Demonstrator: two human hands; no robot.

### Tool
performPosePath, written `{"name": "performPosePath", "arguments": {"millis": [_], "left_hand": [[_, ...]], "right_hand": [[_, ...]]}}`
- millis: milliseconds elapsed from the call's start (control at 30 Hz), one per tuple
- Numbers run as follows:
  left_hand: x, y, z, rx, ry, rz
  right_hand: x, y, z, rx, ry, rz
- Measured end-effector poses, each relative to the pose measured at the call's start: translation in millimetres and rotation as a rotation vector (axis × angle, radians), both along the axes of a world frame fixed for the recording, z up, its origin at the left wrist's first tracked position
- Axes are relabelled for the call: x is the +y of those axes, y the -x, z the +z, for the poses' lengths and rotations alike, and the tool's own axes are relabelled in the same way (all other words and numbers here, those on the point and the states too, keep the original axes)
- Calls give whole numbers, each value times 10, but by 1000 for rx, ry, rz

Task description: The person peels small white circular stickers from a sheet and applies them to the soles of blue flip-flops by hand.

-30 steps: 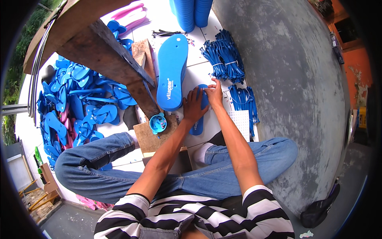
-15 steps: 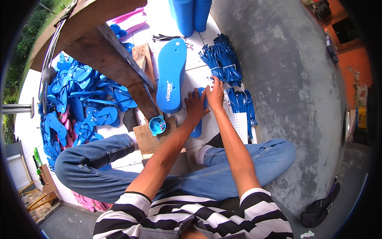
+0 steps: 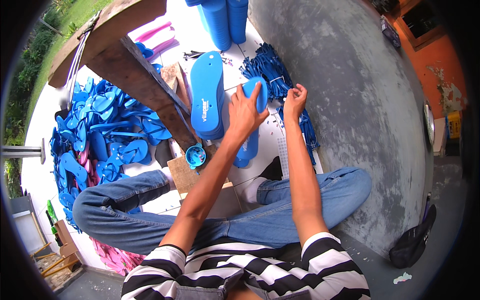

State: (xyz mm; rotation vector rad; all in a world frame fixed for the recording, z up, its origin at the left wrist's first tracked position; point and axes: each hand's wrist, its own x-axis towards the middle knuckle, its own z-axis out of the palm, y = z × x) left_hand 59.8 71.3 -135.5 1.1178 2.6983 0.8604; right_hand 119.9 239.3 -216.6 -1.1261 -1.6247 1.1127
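Observation:
My left hand (image 3: 245, 112) grips a blue sandal sole (image 3: 251, 140) that lies lengthwise on the white floor, fingers wrapped over its far end. My right hand (image 3: 294, 98) is just to its right, fingers pinched on a blue sandal strap (image 3: 286, 102) at the edge of the bundled blue straps (image 3: 270, 70). A stack of blue soles (image 3: 207, 95) lies directly left of the held sole.
A wooden bench leg (image 3: 145, 85) slants at left, with a heap of finished blue sandals (image 3: 100, 135) beyond it. A small blue cup (image 3: 195, 156) sits on a wooden block (image 3: 182, 172). Stacked blue soles (image 3: 225, 20) stand far ahead. A grey concrete wall (image 3: 360, 100) is at right.
Both hands have moved away from my body, the left sliding up to the sole's far end and the right reaching over to the strap bundle.

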Motion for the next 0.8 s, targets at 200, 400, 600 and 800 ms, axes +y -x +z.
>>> {"name": "performPosePath", "arguments": {"millis": [200, 400, 600, 800], "left_hand": [[-96, 467, 1013, 290, -151, 106], [-314, 986, 807, 278, 141, 241], [-308, 1084, 532, 106, 239, 313], [-324, 1148, 599, 30, 250, 278]], "right_hand": [[-42, -81, -30, -49, 36, -11], [-153, 15, -31, -60, 35, 32], [-196, 68, -62, -51, 24, 90], [-172, 70, -150, -57, 6, 95]]}}
